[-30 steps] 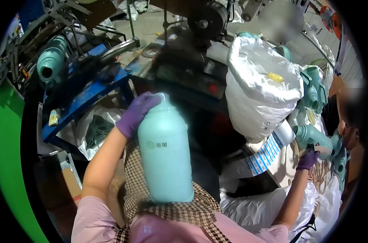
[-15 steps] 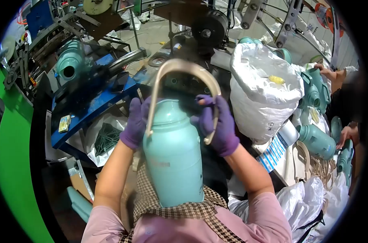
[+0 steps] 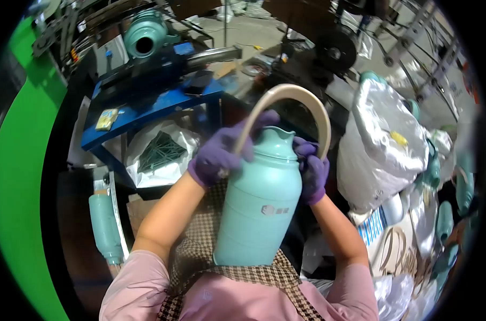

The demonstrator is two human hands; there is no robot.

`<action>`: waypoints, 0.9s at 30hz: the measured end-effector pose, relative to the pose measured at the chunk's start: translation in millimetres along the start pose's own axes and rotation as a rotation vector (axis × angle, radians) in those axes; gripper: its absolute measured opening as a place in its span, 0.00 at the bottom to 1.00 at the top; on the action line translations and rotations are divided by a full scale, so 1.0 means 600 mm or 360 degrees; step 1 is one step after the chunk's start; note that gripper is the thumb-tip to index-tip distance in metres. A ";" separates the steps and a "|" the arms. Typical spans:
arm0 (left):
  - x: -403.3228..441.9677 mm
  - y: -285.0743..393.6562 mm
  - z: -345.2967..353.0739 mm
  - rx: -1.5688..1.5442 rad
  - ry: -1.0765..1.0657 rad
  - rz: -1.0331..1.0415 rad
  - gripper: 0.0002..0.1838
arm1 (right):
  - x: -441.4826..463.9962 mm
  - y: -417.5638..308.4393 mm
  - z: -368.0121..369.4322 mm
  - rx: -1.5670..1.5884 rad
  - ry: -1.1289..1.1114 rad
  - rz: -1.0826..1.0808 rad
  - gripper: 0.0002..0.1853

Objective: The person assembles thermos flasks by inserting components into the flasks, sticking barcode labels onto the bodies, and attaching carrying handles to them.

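Note:
A teal jug body with a small printed logo stands slightly tilted on my lap, its spouted opening at the top. Over it arches a beige curved handle, one end down each side of the jug's neck. My left hand, in a purple glove, is closed round the handle's left end beside the shoulder of the jug. At the right side, my right hand, also gloved in purple, has its fingers bent round the handle's other end. Both ends of the handle are partly hidden by my fingers.
A blue bench at the left bears a machine and another teal jug. Under it lie dark green strips in a white bag. A large white sack stands at the right, near more beige handles and teal parts.
The beige handle came from the right and is now over the jug, with both hands at its ends. The jug has turned, and the view has swung left.

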State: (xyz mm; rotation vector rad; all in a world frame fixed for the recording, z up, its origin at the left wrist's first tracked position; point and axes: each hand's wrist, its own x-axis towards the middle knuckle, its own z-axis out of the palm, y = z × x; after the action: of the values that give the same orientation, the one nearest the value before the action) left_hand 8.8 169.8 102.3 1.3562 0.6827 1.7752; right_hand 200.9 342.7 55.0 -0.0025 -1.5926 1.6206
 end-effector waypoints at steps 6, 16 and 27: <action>-0.005 0.021 0.031 0.0395 -0.0232 0.0105 0.17 | 0.002 0.018 -0.002 0.0337 -0.0344 -0.0382 0.23; -0.042 0.003 0.049 0.0570 0.0506 0.0299 0.37 | 0.023 -0.041 0.068 0.0408 0.0010 0.0206 0.37; 0.006 0.134 0.015 0.1993 -0.0870 0.0666 0.32 | -0.031 -0.130 -0.104 0.0418 0.0119 0.0499 0.31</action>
State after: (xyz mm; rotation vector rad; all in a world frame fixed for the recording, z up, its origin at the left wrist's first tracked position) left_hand -4.0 128.4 170.9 2.8278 1.3350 1.0416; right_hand 289.0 371.1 97.4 -0.1802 -1.3615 2.0385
